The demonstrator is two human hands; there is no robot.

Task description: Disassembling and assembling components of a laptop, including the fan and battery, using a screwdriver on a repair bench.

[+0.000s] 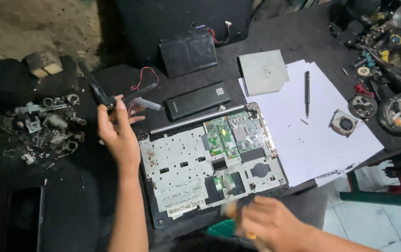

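— Speaker strip (102, 95), that small black plastic piece with the red and black wire (141, 78) trailing off it: where does it sit?

— Up in the left hand (116, 130), raised over the dark mat left of the opened laptop (210, 158). The fingertips are pinched on its near end, and the rest of the piece pokes up and away past them.

— How would it handle?

— Light and fairly stiff, I'd judge, but the thin wire looks easy to snag or tear, so the plastic body is the place to hold, not the lead.

— And the right hand (268, 224)?

— Low at the front edge of the laptop, blurred. It seems closed around something with an orange-yellow bit showing, perhaps a tool handle; I cannot tell for sure.

— What lies around?

— A long black battery (197, 101) just behind the laptop, a flat dark pack (189, 51) further back, a grey drive (262, 71), a pen-like driver (307, 92) and a small fan (344, 122) on white paper (317, 149), and loose metal parts (46, 128) at the left.
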